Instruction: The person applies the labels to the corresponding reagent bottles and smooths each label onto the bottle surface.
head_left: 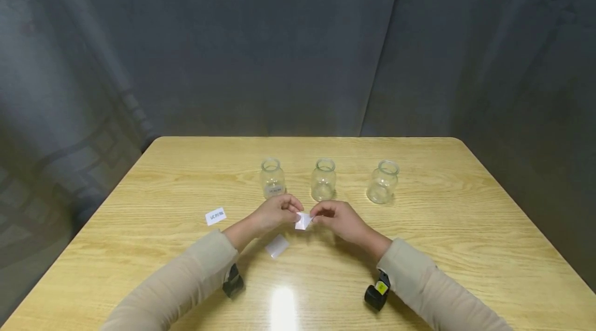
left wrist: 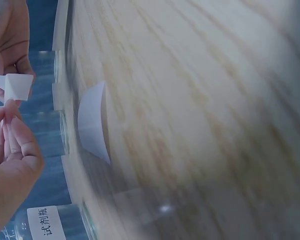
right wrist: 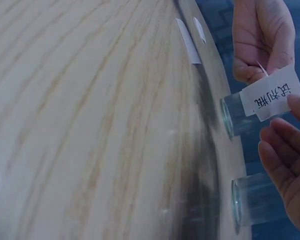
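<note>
Nearest the camera, two pale sleeves (head_left: 163,289) reach in over the wooden table (head_left: 465,248), each with a dark wrist device (head_left: 376,295) strapped below the cuff. Just past them lies a blank pale slip (head_left: 277,246), perhaps a discarded backing, though glare and its angle make that hard to say. Next come the hands: the left hand (head_left: 274,214) pinches a small white label (head_left: 302,221) between thumb and finger, and the right hand (head_left: 342,220) pinches its other side, so it is held above the table, printed characters facing the right wrist camera and a thin edge standing up as if partly peeled. Near the left forearm, a second printed label (head_left: 215,216) lies flat on the wood. The labelling looks about a third done: beyond the hands, the left jar (head_left: 271,173) wears its label, while the middle jar (head_left: 323,183) and right jar (head_left: 383,183) show none. All three glass jars stand upright, mouths uncovered, with no contents visible through the glass. Behind them hangs dark grey cloth (head_left: 279,51).
</note>
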The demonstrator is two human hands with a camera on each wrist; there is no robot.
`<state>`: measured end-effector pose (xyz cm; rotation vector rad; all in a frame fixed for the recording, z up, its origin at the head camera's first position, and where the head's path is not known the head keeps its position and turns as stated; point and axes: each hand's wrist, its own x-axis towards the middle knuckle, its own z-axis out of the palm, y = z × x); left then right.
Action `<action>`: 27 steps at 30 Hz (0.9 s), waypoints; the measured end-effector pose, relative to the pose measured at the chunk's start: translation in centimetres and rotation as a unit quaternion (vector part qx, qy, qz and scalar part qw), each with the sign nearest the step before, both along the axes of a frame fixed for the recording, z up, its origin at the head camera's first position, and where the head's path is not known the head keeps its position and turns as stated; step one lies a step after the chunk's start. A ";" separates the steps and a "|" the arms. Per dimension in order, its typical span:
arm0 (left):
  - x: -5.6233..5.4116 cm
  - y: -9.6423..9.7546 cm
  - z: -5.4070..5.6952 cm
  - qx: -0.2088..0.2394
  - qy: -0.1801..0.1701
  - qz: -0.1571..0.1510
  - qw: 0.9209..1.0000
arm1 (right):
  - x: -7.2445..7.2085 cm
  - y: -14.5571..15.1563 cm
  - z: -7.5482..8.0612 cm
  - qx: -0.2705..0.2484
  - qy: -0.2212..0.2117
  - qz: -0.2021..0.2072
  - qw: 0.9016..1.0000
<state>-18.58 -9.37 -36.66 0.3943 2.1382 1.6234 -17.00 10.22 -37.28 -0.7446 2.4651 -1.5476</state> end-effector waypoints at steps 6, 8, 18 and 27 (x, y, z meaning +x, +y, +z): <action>0.0 0.1 -0.1 -0.020 0.019 -0.007 1.000 | 0.0 0.2 0.3 -0.001 -0.004 -0.009 1.000; 0.0 0.2 -0.3 -0.025 0.023 -0.011 0.999 | 0.0 0.4 0.4 -0.003 -0.013 -0.015 1.000; 0.1 0.3 -0.3 -0.027 0.027 -0.027 0.999 | 0.0 1.6 0.5 -0.033 -0.046 -0.049 0.997; 0.2 0.3 -0.2 -0.041 0.035 -0.050 0.997 | -0.3 2.1 0.2 -0.069 -0.070 -0.068 0.993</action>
